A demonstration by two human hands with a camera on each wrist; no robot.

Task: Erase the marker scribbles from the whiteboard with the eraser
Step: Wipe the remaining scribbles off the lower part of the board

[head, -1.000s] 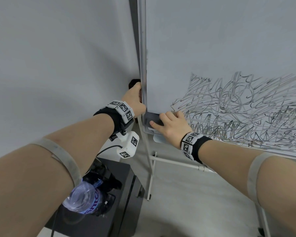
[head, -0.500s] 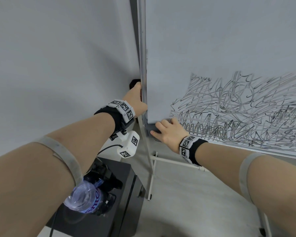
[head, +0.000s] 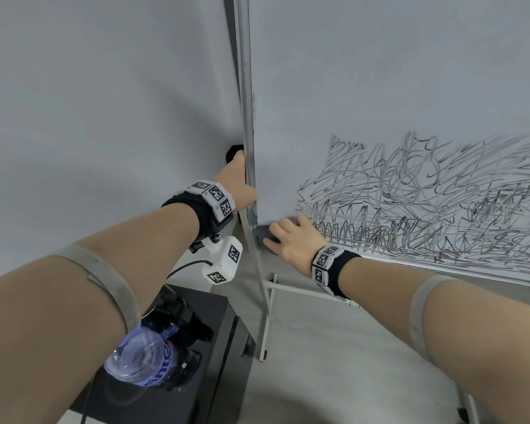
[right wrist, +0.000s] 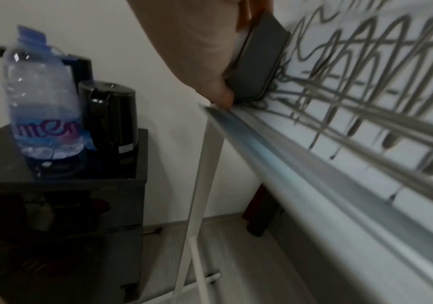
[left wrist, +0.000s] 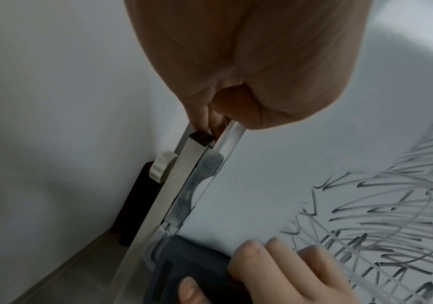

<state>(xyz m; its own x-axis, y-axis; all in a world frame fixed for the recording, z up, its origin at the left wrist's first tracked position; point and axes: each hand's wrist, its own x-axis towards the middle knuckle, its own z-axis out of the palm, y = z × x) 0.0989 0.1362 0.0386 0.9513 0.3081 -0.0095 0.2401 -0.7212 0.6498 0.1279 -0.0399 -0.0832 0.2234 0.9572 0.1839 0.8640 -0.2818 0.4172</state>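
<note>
The whiteboard (head: 364,81) stands upright on a white stand, its lower right part covered in grey-black marker scribbles (head: 435,203). My right hand (head: 294,240) grips a dark grey eraser (head: 265,235) and holds it flat against the board's bottom left corner, just left of the scribbles. From the left wrist the eraser (left wrist: 192,267) shows under the right hand's fingers (left wrist: 283,257). The right wrist view has the eraser (right wrist: 259,61) just above the metal tray rail (right wrist: 314,156). My left hand (head: 237,182) grips the board's left edge frame (head: 247,117), fingers wrapped behind it.
A black cabinet (head: 172,377) stands at lower left, carrying a clear water bottle (head: 141,359) and a black kettle (right wrist: 111,121). The stand's white leg (head: 265,316) and crossbar run below the board. A plain wall lies to the left, grey floor below.
My right hand has slid the eraser down and left, from just above the corner into the board's bottom left corner. The left hand has stayed on the board's edge.
</note>
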